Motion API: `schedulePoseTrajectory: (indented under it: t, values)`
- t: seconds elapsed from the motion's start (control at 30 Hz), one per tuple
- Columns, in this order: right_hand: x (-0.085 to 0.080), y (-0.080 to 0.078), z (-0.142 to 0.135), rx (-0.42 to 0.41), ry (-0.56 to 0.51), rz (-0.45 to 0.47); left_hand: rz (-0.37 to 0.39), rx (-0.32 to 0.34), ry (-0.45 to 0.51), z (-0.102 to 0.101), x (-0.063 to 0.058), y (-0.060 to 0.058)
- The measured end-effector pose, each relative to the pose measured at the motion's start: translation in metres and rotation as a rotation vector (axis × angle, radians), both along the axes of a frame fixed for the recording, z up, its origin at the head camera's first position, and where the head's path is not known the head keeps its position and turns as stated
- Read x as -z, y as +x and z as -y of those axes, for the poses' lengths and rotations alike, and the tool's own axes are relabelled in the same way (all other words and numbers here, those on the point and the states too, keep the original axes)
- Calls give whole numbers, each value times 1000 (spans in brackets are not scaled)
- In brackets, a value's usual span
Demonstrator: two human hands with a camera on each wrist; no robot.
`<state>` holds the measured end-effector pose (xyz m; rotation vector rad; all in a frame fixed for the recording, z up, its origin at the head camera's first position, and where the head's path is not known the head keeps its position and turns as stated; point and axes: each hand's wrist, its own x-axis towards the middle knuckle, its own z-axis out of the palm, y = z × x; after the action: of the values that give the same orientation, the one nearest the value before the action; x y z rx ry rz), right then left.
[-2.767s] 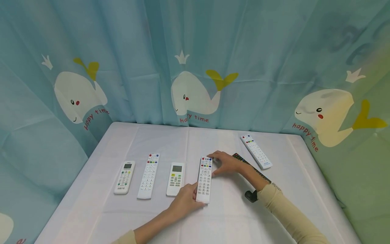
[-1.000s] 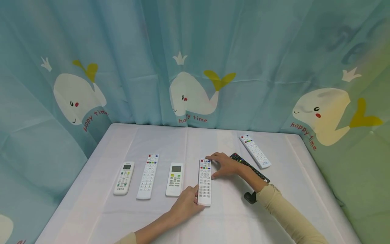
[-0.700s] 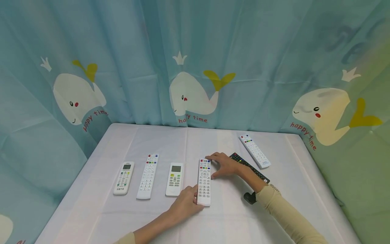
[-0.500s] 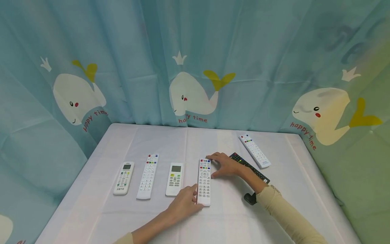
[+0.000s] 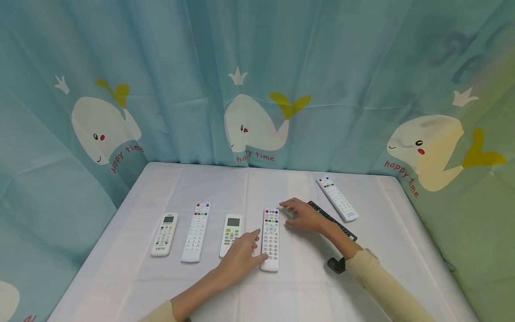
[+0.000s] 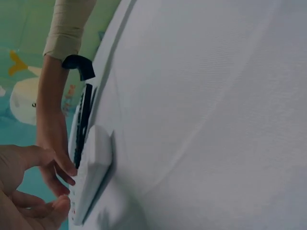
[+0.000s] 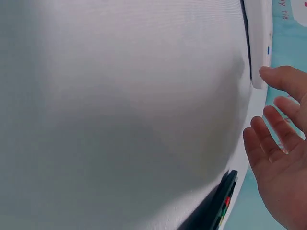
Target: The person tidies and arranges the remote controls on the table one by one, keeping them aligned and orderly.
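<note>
A white remote control (image 5: pixel 270 241) with rows of buttons lies lengthwise on the table between the two hands. My left hand (image 5: pixel 240 256) hovers at its left edge, thumb over the lower end, fingers spread and gripping nothing. To the right of its top end is my right hand (image 5: pixel 303 214), apart from it, fingers loosely bent with nothing between them. In the right wrist view the right hand (image 7: pixel 283 139) has its palm showing. Under the left hand is a white air-conditioner remote (image 5: pixel 231 232), partly hidden. Behind the right hand lies a black remote (image 5: pixel 334 221), partly covered by the wrist.
On the left lie another white remote (image 5: pixel 196 232) and a small air-conditioner remote (image 5: pixel 164 235) with a screen. One more white remote (image 5: pixel 337 199) lies slanted at the back right. A whale-print curtain (image 5: pixel 257 80) surrounds the white-covered table (image 5: pixel 306 286).
The white remote was held at first and lowered to the table. Both hands have since let go: the left moved up and left, the right drew away to the right.
</note>
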<state>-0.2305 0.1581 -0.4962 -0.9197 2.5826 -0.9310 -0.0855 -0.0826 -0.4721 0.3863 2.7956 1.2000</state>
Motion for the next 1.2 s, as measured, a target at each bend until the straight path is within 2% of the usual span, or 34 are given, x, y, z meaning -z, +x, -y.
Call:
schedulePoseTrajectory:
  t: [0.37, 0.7, 0.97, 1.2]
  values:
    - [-12, 11, -25, 47, -125, -19, -25, 47, 153, 1, -16, -26]
    - [-21, 28, -60, 122, -112, -119, -20, 113, 197, 2, -24, -44]
    - [-23, 37, -82, 191, -125, -97, -12, 160, 206, -6, -28, -55]
    - [-24, 47, -100, 235, -105, -73, 9, 186, 209, -22, -24, -63]
